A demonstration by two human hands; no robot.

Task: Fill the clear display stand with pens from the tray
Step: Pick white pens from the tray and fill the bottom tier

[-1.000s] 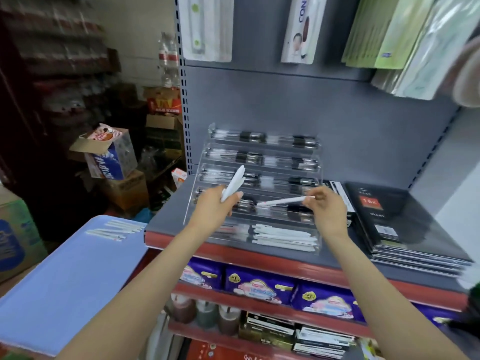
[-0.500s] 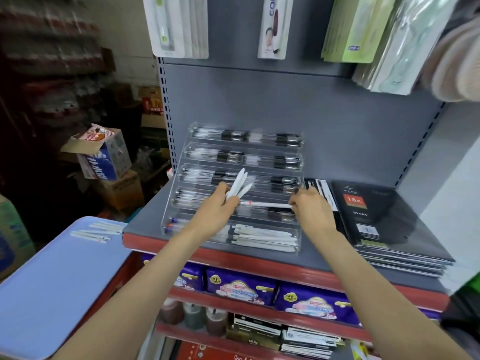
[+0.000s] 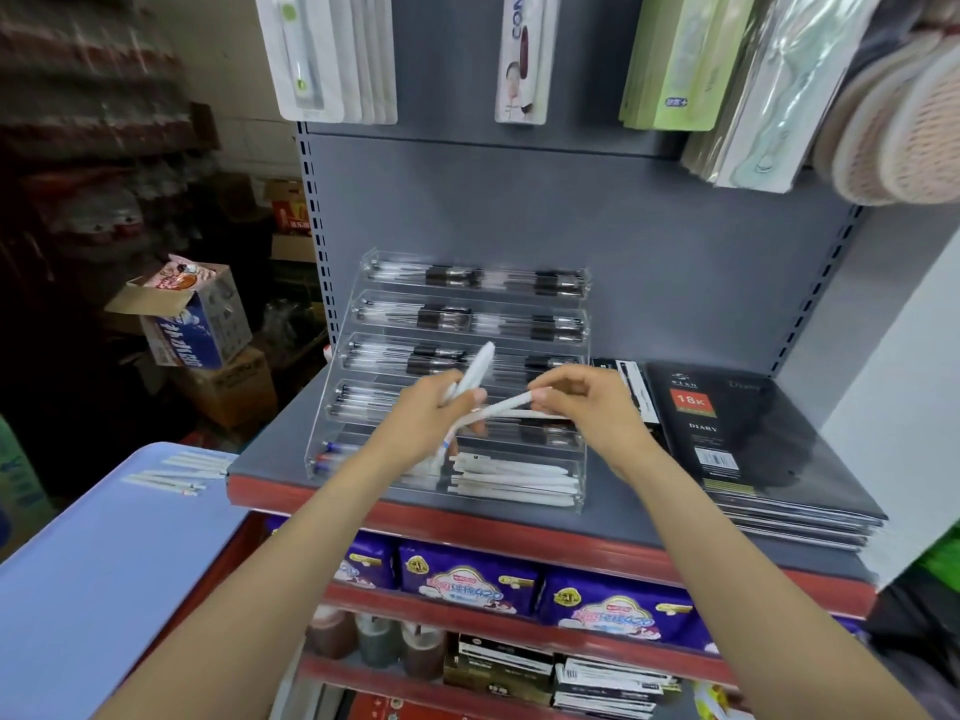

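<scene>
A clear tiered display stand sits on the grey shelf, its upper rows filled with dark-grip pens and its front row holding several white pens. My left hand grips a small bunch of white pens that stick up over the stand. My right hand pinches the end of one white pen, which runs slantwise down to the left hand. Several more white pens lie on the blue tray at the lower left.
A stack of black diaries lies right of the stand on the grey shelf. Packaged goods hang above on the back panel. Purple packs fill the shelf below. Cardboard boxes stand on the floor to the left.
Both hands have drawn closer together in front of the stand. The single pen, earlier level over a middle row, now slants from my right fingers down to my left hand.
</scene>
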